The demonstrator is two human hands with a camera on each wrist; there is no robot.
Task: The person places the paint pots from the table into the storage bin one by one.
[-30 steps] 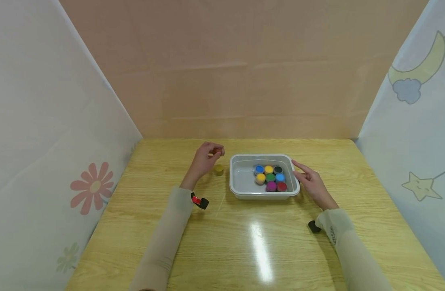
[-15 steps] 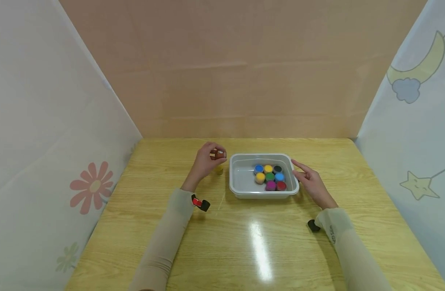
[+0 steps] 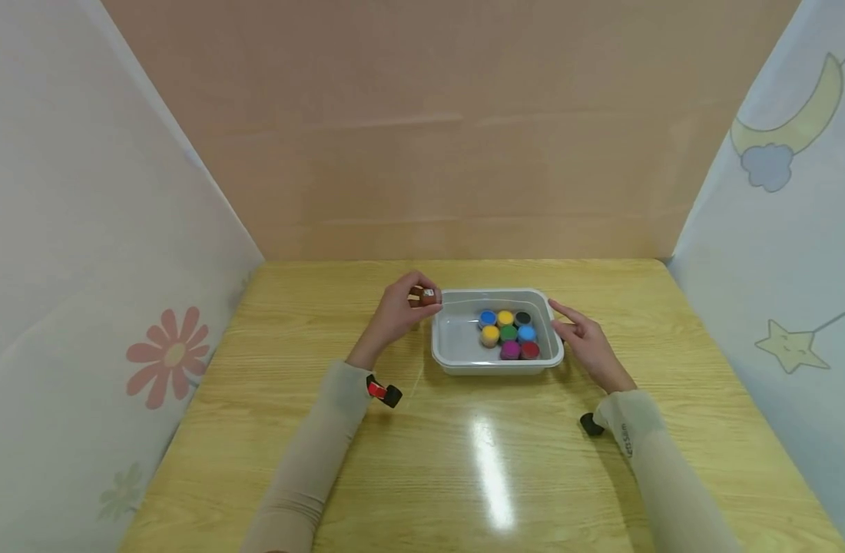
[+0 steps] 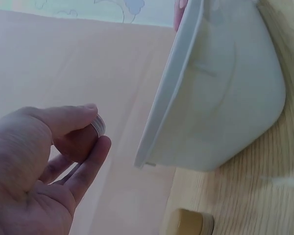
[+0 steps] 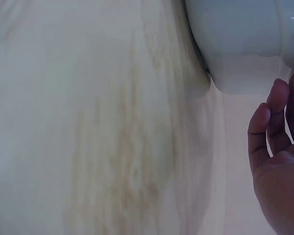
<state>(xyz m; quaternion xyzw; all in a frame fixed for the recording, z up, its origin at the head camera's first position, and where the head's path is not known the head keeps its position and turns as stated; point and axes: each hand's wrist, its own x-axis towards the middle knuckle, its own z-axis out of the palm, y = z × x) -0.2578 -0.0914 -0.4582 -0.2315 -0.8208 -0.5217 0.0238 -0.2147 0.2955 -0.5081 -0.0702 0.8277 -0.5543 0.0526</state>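
My left hand point(image 3: 395, 313) pinches a small brown paint pot point(image 3: 429, 296) between thumb and fingers, at the left rim of a white plastic tub point(image 3: 495, 365). In the left wrist view that brown pot point(image 4: 78, 143) is raised off the table, apart from the tub wall. Inside the tub several small pots sit together towards the right, among them a purple one point(image 3: 510, 350), a green one point(image 3: 508, 333) and a red one point(image 3: 530, 350). My right hand point(image 3: 591, 347) touches the tub's right side with extended fingers. The right wrist view shows slightly bent fingers point(image 5: 258, 132) beside the tub.
A yellow-brown pot point(image 4: 188, 223) stands on the table left of the tub; the left hand mostly covers it in the head view. A wooden table point(image 3: 422, 453) lies beneath, with a tan backdrop point(image 3: 457, 138) behind and printed white sheets at both sides.
My left hand has moved right with the brown pot, from beside the yellow-brown pot to the tub's left rim. The right hand stays at the tub's right side.
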